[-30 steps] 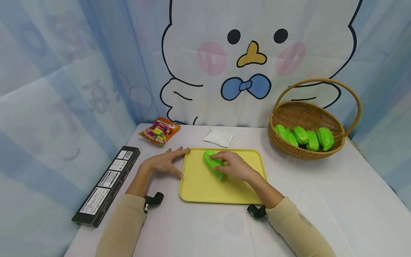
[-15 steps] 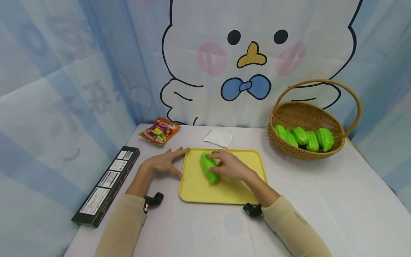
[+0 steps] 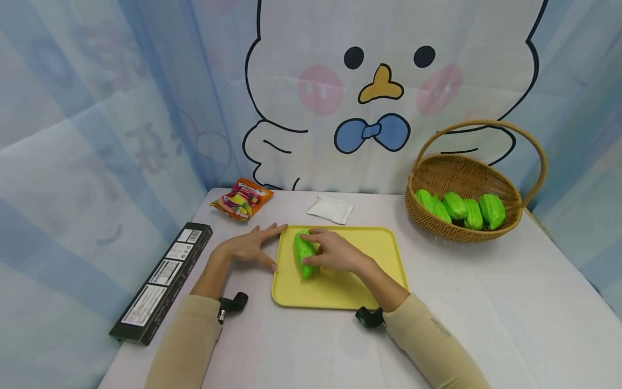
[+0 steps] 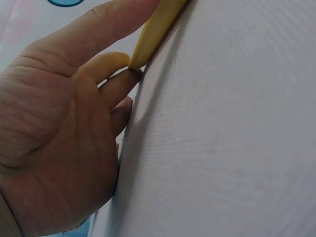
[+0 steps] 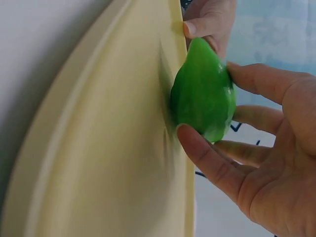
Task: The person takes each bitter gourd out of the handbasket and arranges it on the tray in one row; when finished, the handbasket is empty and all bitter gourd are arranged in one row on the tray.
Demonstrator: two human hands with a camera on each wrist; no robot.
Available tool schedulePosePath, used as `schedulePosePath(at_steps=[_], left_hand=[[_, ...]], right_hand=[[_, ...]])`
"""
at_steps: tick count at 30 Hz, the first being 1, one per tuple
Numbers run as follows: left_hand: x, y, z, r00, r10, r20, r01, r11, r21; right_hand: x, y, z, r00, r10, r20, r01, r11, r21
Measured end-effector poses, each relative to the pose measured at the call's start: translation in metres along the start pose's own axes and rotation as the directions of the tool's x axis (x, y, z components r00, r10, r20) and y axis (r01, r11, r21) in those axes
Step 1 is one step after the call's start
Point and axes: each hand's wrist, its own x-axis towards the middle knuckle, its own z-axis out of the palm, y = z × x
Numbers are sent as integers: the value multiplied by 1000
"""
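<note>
In the head view, just below mid-frame, the right hand [image 3: 334, 251] pinches the green fruit [image 3: 302, 256] on the yellow tray [image 3: 340, 294]; slackened fingers could let it roll. In the left wrist view, the left hand [image 4: 69, 113] touches the tray's edge, top centre, fingers spread, unclamped, so a careless push might shift it. In the right wrist view, right of centre, the fruit's glossy skin could slip between thumb and fingertip.

Beige sleeves [image 3: 182, 343], small dark lettering [image 3: 440, 327] on right one; black wrist cameras [image 3: 235, 302].
</note>
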Motion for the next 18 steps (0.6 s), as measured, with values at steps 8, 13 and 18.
schedulePosePath(at_steps=[8, 13, 18], left_hand=[[0, -1, 2, 1000, 9, -9, -9, 1000, -8], [-1, -1, 2, 1000, 20, -11, -20, 1000, -24], [-2, -1, 2, 1000, 17, -9, -17, 999, -28]], right_hand=[[5, -12, 8, 1000, 23, -2, -23, 1000, -20], [5, -16, 12, 1000, 16, -27, -17, 999, -38], [4, -16, 14, 999, 20, -38, -21, 999, -35]])
